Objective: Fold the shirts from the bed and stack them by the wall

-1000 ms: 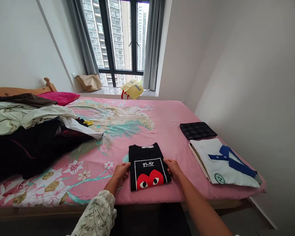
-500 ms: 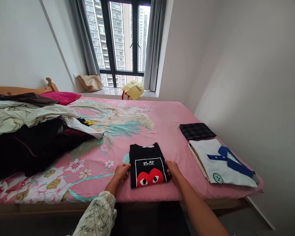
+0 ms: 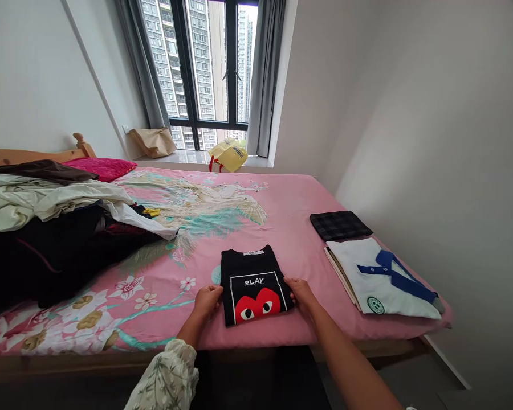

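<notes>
A black T-shirt point(image 3: 255, 263) with a red heart print and the word PLAY lies folded into a neat rectangle near the bed's front edge. My left hand point(image 3: 207, 302) pinches its left side. On the opposite side, my right hand point(image 3: 298, 289) grips the shirt's edge between thumb and fingers. To the right rests a folded white polo shirt point(image 3: 346, 263) with a blue collar, on top of other folded cloth. Behind it is a folded dark checked garment point(image 3: 341, 226).
A heap of loose clothes point(image 3: 68, 245) covers the bed's left side, by a dark pink pillow point(image 3: 100, 168). The pink floral bedspread point(image 3: 282, 205) reaches back to the window sill, where a brown paper bag point(image 3: 154, 142) and a yellow bag point(image 3: 228, 155) stand. A wall borders the right.
The view has shifted slightly, so everything sits a little further left. Both hands keep hold of the black T-shirt's sides, and it shows hardly any movement on the bed.
</notes>
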A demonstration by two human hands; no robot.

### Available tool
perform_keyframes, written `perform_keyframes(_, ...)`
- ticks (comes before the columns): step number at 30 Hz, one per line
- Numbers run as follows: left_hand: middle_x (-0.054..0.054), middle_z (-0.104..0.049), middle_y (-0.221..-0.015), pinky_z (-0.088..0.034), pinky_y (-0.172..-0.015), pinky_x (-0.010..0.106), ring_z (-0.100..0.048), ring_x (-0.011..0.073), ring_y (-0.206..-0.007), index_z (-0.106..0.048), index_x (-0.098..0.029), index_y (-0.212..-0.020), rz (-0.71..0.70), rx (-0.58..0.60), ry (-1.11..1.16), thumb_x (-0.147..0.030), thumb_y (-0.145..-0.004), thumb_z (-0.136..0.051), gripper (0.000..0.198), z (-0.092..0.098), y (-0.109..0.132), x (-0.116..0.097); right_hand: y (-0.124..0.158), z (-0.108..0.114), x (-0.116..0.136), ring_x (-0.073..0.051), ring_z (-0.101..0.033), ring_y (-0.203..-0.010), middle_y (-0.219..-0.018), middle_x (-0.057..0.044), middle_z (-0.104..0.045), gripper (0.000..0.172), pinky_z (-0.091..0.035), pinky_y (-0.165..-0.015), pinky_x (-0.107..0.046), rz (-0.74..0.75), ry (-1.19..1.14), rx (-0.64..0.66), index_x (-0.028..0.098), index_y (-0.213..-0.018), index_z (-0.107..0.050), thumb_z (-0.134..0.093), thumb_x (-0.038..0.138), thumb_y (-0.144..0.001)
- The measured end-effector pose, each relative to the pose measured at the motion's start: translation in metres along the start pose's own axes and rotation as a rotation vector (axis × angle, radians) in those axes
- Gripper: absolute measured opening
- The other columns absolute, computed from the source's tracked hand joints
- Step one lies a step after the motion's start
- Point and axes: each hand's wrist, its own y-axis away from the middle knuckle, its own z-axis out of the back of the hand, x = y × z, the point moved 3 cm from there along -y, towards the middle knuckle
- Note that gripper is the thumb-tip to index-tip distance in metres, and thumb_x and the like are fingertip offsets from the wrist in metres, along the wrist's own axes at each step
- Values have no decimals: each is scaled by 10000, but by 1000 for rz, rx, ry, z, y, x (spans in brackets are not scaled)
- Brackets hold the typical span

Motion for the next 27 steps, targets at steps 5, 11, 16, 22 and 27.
perform_keyframes(5,-79,-440,-424,-137,-345,183,-315,46,-315,-506,-186,-668,4,89,-12,-544,-604,-661,395,8,12,1,7,5,4,-58,-322,-323,-402,67,-415,281,-189,-304,-175,-33,19,82,181,-657,-491,-557,435,-760)
perform_keyframes(11,-117,-348,-409,-118,-356,180,-272,32,-328,-510,-179,-672,-7,152,-29,-559,-477,-730,481,6,19,-1,9,5,2,-43,-281,-311,-379,90,-374,265,-187,-297,-160,-18,59,65,188,-660,-463,-576,404,-766)
perform_keyframes(16,-108,-382,-445,-128,-350,183,-295,31,-331,-479,-189,-687,-49,160,-31,-649,-542,-639,508,3,26,-1,15,8,1,-45,-320,-308,-447,80,-444,350,-207,-280,-167,-20,115,28,196,-698,-458,-573,522,-757)
perform_keyframes(22,-116,-363,-405,-108,-337,182,-277,30,-307,-433,-199,-636,-6,242,-90,-613,-496,-703,514,4,35,1,30,12,-2,-53,-258,-249,-343,116,-338,284,-184,-270,-169,-48,209,99,206,-688,-453,-598,446,-731)
perform_keyframes(27,-99,-418,-448,-118,-324,178,-292,26,-310,-459,-189,-657,0,270,-120,-653,-574,-636,503,0,43,9,38,13,-5,-87,-337,-245,-322,106,-373,338,-212,-277,-167,-70,272,109,204,-813,-502,-548,533,-752)
